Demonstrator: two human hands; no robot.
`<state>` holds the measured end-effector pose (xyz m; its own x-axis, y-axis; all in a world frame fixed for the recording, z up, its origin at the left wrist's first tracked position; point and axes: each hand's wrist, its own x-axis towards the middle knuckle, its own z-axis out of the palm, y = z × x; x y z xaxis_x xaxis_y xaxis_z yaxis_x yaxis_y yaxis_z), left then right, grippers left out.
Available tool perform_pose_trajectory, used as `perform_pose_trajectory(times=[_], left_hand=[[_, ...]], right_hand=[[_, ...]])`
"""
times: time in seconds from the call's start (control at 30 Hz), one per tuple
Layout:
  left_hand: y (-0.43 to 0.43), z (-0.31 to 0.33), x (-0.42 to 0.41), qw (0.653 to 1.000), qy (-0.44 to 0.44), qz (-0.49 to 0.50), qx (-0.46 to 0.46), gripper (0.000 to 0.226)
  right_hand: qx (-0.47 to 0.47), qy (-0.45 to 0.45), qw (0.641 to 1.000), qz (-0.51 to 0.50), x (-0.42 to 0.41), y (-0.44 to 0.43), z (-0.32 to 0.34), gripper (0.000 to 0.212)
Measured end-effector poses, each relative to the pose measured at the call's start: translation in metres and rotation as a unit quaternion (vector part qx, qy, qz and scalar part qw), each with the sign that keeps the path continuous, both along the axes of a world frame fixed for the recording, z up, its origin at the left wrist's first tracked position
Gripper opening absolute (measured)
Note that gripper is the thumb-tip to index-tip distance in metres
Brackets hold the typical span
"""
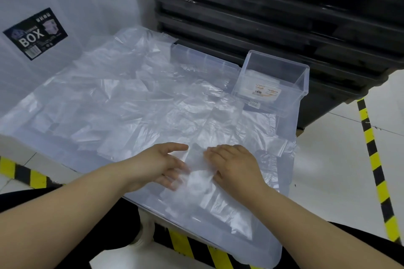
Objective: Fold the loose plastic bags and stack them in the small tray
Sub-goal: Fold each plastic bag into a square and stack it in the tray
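Note:
Several loose clear plastic bags (131,94) lie spread over a big translucent lid-like surface (286,181). Near its front edge one clear bag (197,172) lies between my hands. My left hand (161,164) rests on the bag's left side with fingers stretched out flat. My right hand (234,164) presses on its right side, fingers pointing left and lightly bent. The small clear tray (303,85) stands at the far right corner, with folded bags lying flat inside it.
A white storage box with a black "BOX" label (35,33) stands at the back left. Stacked black crates (284,17) rise behind the tray. Yellow-black hazard tape (371,148) runs along the white floor to the right and at the front.

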<state>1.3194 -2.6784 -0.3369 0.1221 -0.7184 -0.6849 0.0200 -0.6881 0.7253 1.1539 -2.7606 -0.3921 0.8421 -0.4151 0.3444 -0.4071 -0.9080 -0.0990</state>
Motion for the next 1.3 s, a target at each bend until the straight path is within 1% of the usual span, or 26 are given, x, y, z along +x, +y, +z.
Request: perform_pose_trajectory(times=[0.07, 0.1, 0.13, 0.23, 0.3, 0.33, 0.37, 0.4, 0.43, 0.47, 0.5, 0.57, 0.7, 0.77, 0.8, 0.83, 0.87, 0.9, 0.93, 0.97, 1.03, 1.1, 1.13, 1.23, 1.27, 1.3], left_hand=[[-0.002, -0.004, -0.004, 1.0, 0.005, -0.004, -0.001, 0.039], [-0.002, -0.004, -0.006, 1.0, 0.009, -0.007, -0.001, 0.039], [-0.002, -0.005, -0.007, 1.0, 0.014, -0.009, -0.001, 0.039], [0.0, -0.002, -0.007, 1.0, 0.016, -0.02, -0.005, 0.041], [0.001, -0.004, -0.006, 0.997, -0.032, -0.06, -0.04, 0.045], [0.002, -0.008, -0.004, 0.988, -0.093, -0.091, -0.083, 0.047], [0.004, -0.013, -0.001, 0.961, -0.189, -0.141, -0.146, 0.05], [0.006, -0.018, 0.002, 0.904, -0.304, -0.207, -0.216, 0.052], [0.006, -0.024, 0.006, 0.835, -0.399, -0.256, -0.28, 0.057], [0.005, -0.03, 0.009, 0.789, -0.434, -0.3, -0.314, 0.059], [0.006, -0.039, 0.011, 0.765, -0.44, -0.332, -0.334, 0.056], [0.007, -0.048, 0.011, 0.745, -0.451, -0.349, -0.347, 0.045], [0.002, -0.046, 0.007, 0.74, -0.459, -0.318, -0.375, 0.033], [0.002, -0.049, 0.003, 0.744, -0.464, -0.279, -0.391, 0.03], [0.002, -0.05, 0.001, 0.757, -0.458, -0.257, -0.389, 0.032], [0.001, -0.049, -0.001, 0.781, -0.441, -0.231, -0.378, 0.039], [-0.001, -0.048, -0.002, 0.814, -0.419, -0.205, -0.346, 0.05], [-0.001, -0.048, -0.002, 0.848, -0.391, -0.191, -0.301, 0.061], [-0.002, -0.047, -0.003, 0.875, -0.364, -0.18, -0.264, 0.066], [-0.003, -0.046, -0.004, 0.892, -0.345, -0.168, -0.237, 0.06], [-0.007, -0.044, -0.007, 0.907, -0.341, -0.156, -0.19, 0.029], [-0.011, -0.044, -0.011, 0.905, -0.357, -0.151, -0.174, 0.034], [-0.013, -0.045, -0.012, 0.901, -0.374, -0.147, -0.163, 0.036], [-0.012, -0.043, -0.017, 0.881, -0.433, -0.12, -0.149, 0.034], [-0.011, -0.041, -0.017, 0.867, -0.459, -0.12, -0.153, 0.033], [-0.01, -0.04, -0.016, 0.842, -0.496, -0.127, -0.169, 0.032]], right_hand=[[-0.01, 0.008, 1.0, -0.004, 0.0, 0.003, -0.002, 0.062], [-0.02, 0.006, 1.0, 0.004, 0.0, 0.005, -0.003, 0.065], [-0.026, 0.002, 1.0, 0.013, 0.001, 0.006, -0.003, 0.061], [-0.016, -0.002, 0.999, 0.036, 0.001, 0.006, -0.002, 0.036], [0.014, 0.003, 0.999, 0.038, 0.0, 0.006, -0.001, 0.034], [0.033, 0.004, 0.999, 0.04, -0.001, 0.006, -0.001, 0.036], [0.049, -0.001, 0.998, 0.046, -0.002, 0.006, -0.001, 0.036], [0.058, -0.008, 0.997, 0.051, -0.003, 0.005, 0.0, 0.031], [0.063, -0.012, 0.996, 0.054, -0.003, 0.006, 0.001, 0.027], [0.066, -0.013, 0.996, 0.051, -0.002, 0.006, 0.003, 0.03], [0.07, -0.014, 0.996, 0.05, -0.003, 0.007, 0.004, 0.038], [0.078, -0.018, 0.996, 0.046, -0.005, 0.007, 0.004, 0.042], [0.111, -0.012, 0.991, 0.071, -0.009, 0.006, 0.006, 0.029], [0.159, 0.012, 0.984, 0.082, -0.011, 0.006, 0.009, 0.027], [0.211, 0.031, 0.975, 0.068, -0.011, 0.007, 0.012, 0.021], [0.265, 0.039, 0.963, 0.033, -0.01, 0.006, 0.017, 0.015], [0.32, 0.052, 0.946, -0.013, -0.008, 0.004, 0.02, 0.011], [0.385, 0.054, 0.92, -0.055, -0.005, 0.001, 0.023, 0.011], [0.437, 0.045, 0.893, -0.097, -0.003, -0.003, 0.025, 0.014], [0.476, 0.028, 0.869, -0.133, 0.001, -0.007, 0.027, 0.018], [0.541, -0.003, 0.818, -0.195, 0.011, -0.014, 0.033, 0.019], [0.595, -0.021, 0.765, -0.245, 0.018, -0.022, 0.035, 0.023], [0.613, -0.023, 0.745, -0.261, 0.021, -0.025, 0.036, 0.027], [0.639, -0.015, 0.709, -0.298, 0.028, -0.034, 0.037, 0.028], [0.644, -0.009, 0.702, -0.306, 0.03, -0.036, 0.037, 0.029], [0.648, -0.002, 0.695, -0.311, 0.032, -0.037, 0.037, 0.03]])
